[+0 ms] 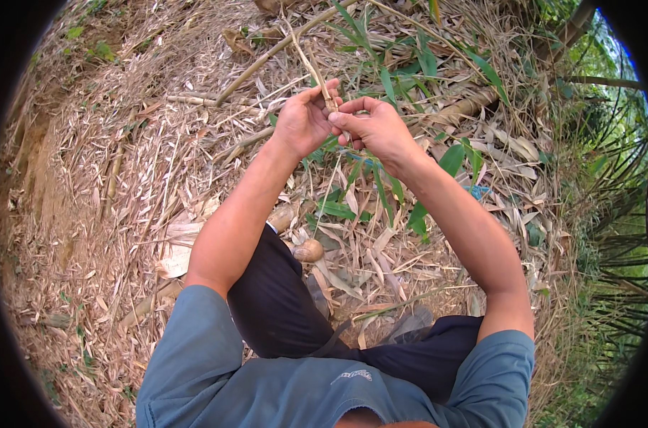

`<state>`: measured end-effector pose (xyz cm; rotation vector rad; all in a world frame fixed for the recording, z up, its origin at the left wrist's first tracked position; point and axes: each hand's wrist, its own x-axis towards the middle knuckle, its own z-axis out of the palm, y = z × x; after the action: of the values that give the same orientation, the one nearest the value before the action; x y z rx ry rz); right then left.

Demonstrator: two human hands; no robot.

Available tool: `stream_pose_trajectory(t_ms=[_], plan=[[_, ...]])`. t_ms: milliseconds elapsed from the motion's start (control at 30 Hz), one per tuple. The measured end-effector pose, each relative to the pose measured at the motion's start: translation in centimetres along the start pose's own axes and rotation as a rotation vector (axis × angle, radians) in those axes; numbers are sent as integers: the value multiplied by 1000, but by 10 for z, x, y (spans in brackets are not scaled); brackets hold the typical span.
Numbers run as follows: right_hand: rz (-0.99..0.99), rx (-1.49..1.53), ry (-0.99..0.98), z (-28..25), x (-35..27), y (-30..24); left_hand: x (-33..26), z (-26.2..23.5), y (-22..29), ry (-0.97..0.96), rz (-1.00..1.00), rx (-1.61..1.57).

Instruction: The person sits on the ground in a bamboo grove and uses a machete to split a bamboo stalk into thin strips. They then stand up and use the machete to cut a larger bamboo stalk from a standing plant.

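Note:
My two hands meet in front of me over the leaf litter, at the upper middle of the view. A thin, pale tan plant stalk (314, 69) slants up and to the left out of them. Around its lower part curl the fingers of my left hand (302, 123), palm turned partly up. From the other side, my right hand (375, 130) pinches the stalk's lower end between thumb and fingers. The fingers cover part of that end. Below the hands, near my left knee, lies a rounded brown knob (309, 250), perhaps a wooden handle's end.
Dry bamboo leaves (381, 264) cover the sloping ground. A long dry cane (267, 55) and a thicker fallen stem (463, 107) lie beyond the hands. Green leafy shoots (338, 208) rise below them. A blue scrap (477, 191) lies right. Bamboo stems (623, 278) stand at far right.

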<state>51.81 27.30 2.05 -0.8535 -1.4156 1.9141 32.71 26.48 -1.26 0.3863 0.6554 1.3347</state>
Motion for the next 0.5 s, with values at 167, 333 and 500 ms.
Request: stream_pose_trajectory(t_ms=[167, 333, 500], plan=[[-42, -41, -56, -8, 4, 8, 2, -11, 6, -101, 65, 184], [-138, -107, 42, -13, 16, 19, 12, -30, 19, 266, 167, 137], [-493, 50, 458, -50, -10, -42, 11, -47, 42, 309, 261, 84]])
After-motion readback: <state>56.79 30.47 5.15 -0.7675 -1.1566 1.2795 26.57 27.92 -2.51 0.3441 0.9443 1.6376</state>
